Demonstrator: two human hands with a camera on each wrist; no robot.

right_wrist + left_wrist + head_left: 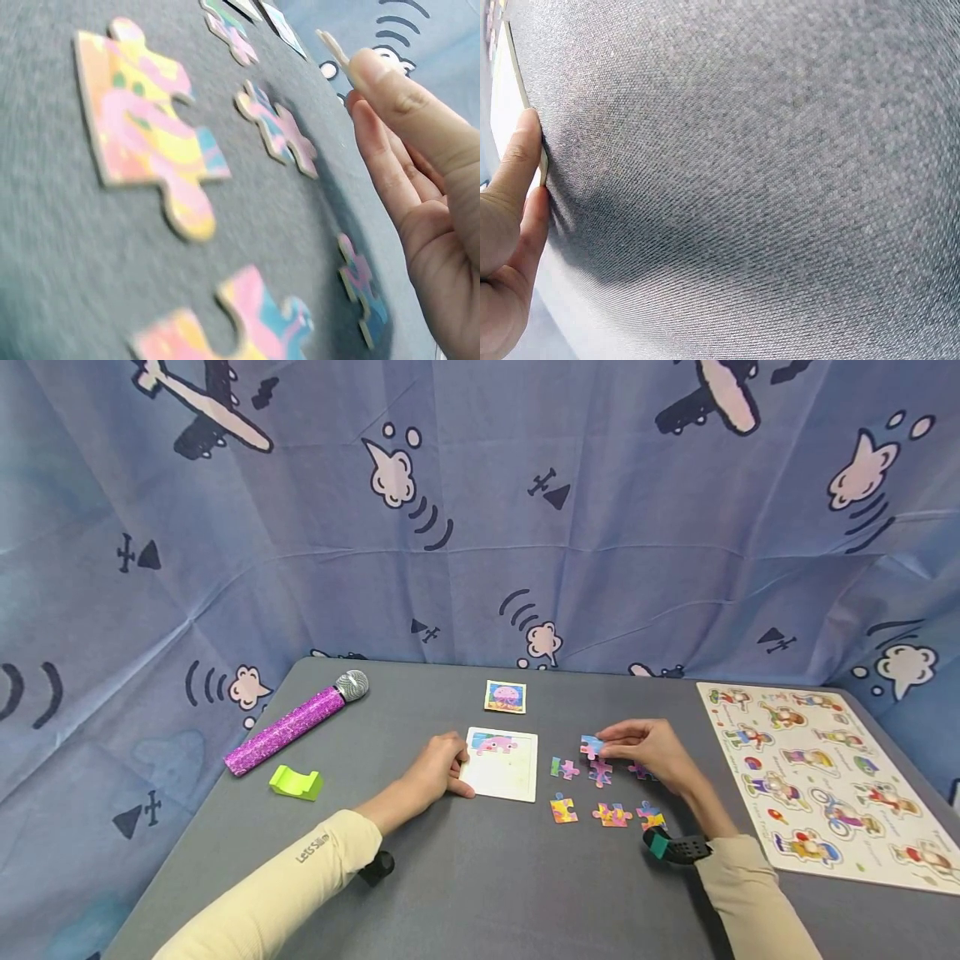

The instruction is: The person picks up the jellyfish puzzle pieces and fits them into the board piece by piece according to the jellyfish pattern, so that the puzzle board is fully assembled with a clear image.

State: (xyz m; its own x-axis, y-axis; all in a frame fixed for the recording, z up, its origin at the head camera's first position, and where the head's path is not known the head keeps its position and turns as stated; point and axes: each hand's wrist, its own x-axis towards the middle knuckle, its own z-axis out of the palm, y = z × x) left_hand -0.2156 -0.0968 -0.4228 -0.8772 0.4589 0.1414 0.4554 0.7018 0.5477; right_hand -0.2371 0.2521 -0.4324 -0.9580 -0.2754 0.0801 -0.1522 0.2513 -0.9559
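Observation:
My right hand [651, 752] pinches a blue puzzle piece [590, 746] between thumb and fingers. In the right wrist view that puzzle piece [334, 51] shows edge-on, raised off the table. Several loose puzzle pieces [611, 815] in pink, yellow and blue lie below and around this hand. My left hand [437, 766] grips the left edge of a small white puzzle tray [501, 781] lying on the table. Pieces with part of a pink picture fill the tray's upper left. In the left wrist view, a thumb and finger [526, 142] touch the tray's edge.
Behind the tray lies a small jellyfish picture card [505, 697]. A glittery purple microphone [296, 727] and a green curved block [296, 783] are at the left. A large illustrated board [825, 785] covers the right side of the grey table [480, 893]. A patterned curtain [465, 568] hangs behind.

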